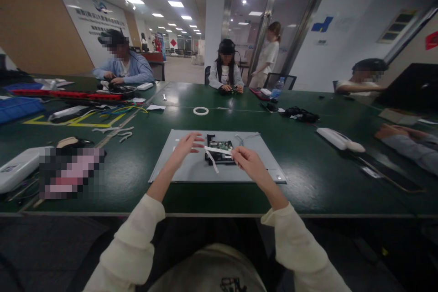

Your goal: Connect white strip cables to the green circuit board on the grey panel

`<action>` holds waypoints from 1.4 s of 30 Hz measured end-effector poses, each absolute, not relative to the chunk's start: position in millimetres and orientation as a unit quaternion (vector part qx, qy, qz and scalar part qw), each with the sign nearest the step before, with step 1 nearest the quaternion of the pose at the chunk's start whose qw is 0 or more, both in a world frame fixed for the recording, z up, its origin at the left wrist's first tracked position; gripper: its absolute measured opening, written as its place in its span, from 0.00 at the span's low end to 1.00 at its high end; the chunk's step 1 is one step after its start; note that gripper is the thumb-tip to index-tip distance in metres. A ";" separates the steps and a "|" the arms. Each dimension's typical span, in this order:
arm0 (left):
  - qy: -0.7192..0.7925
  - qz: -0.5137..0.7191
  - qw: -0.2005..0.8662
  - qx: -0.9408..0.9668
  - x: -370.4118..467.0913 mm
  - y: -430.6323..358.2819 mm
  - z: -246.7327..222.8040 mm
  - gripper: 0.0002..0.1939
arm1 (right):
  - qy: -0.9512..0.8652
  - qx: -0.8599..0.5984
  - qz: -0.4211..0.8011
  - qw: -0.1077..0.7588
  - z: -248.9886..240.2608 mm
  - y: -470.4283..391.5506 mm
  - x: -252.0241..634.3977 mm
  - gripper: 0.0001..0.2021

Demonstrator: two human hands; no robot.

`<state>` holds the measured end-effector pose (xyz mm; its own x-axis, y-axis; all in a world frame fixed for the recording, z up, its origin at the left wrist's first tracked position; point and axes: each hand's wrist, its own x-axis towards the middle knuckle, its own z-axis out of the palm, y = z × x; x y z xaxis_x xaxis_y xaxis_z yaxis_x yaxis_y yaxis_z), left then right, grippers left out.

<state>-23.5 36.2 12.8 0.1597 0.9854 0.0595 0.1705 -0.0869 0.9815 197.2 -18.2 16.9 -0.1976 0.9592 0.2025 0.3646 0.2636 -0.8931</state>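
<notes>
A thin white strip [219, 150], which looks like tape or flat ribbon, is pinched at its right end by my right hand [247, 160]. A second white length [212, 161] hangs from its left end over the grey mat. My left hand [187, 146] is open, fingers stretched out near the strip's left end; I cannot tell whether a fingertip touches it. Behind and below the strip lies a black device housing [211, 138] with a green circuit board [221, 144] exposed, partly covered by the strip. It rests on the grey mat [185, 174].
A white ring-shaped roll [200, 111] lies beyond the mat. Thin cables [244, 137] lie at its back right. Blue trays [20, 109], wires and a white case [20, 169] are at left. A white device [331, 138] is at right. Several people sit around the green table [212, 200].
</notes>
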 end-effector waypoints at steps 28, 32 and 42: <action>0.646 0.206 0.068 0.732 3.0 113.8 -34.6 0.13 | -0.747 -0.641 0.112 0.135 -21.6 136.7 161.1 0.12; 0.654 0.195 0.063 0.728 4.3 114.2 -35.6 0.13 | -0.741 -0.650 0.115 0.125 -23.1 138.4 159.0 0.13; 0.670 0.194 0.039 0.716 6.7 116.4 -40.1 0.14 | -0.728 -0.658 0.122 0.146 -23.8 137.7 161.7 0.13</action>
